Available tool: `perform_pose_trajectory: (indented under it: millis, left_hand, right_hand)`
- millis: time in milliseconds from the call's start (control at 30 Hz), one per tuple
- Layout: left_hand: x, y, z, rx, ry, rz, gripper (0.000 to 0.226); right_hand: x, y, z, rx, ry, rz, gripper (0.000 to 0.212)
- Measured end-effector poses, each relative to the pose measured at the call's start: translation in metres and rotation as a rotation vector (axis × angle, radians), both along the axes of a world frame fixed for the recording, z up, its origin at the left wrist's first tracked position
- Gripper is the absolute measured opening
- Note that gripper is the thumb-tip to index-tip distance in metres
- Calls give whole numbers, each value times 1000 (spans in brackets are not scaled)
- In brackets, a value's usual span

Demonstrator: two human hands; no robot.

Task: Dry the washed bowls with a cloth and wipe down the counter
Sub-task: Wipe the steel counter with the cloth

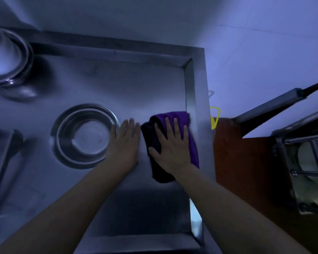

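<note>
Right hand point(173, 147): we see it flat, fingers straight and a little spread, palm pressing down on the cloth; nothing gripped.
Left hand point(126, 142): we see it flat too, fingers straight and close together, palm resting on the bare counter; holds nothing.
Hands relative: side by side, near each other but not touching; the left hand lies just beside the cloth's left edge.
Cloth point(182, 121): purple with a darker folded part, bunched under the right hand, lying on the counter close against the raised right rim.
Counter point(117, 85): steel surface with a raised rim along the far and right sides; we note a dark shadow patch near our body.
Bowl point(84, 136): steel, upright and open side up, on the counter just left of the left hand; its rim is touching or nearly touching the fingertips, we cannot tell which.
Stacked bowls point(9, 57): steel, at far left of the counter, partly out of view.
Yellow item point(215, 117): just past the counter's right edge, unclear what.
Rack point(305, 162): metal frame at right, off the counter; contents blurred.
</note>
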State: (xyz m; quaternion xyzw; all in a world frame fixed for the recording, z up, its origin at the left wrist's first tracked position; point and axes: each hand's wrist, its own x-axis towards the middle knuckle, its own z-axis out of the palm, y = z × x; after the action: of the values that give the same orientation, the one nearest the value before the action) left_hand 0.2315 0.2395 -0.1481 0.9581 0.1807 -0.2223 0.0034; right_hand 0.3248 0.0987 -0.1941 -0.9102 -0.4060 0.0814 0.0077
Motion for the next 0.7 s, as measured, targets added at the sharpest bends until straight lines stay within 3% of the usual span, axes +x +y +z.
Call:
perform_pose_trajectory:
  millis: [233,567,700]
  left_hand:
    - [27,12,-8,-20,135,-13,108]
    - [45,4,-3,-49,186,34,75]
    - [52,-1,-3,-46,189,64,58]
  right_hand:
    - [111,89,-11,-15,-9,38,78]
    - [185,129,-3,-24,-43,215,69]
    - [197,110,9,-55,-188,146,66]
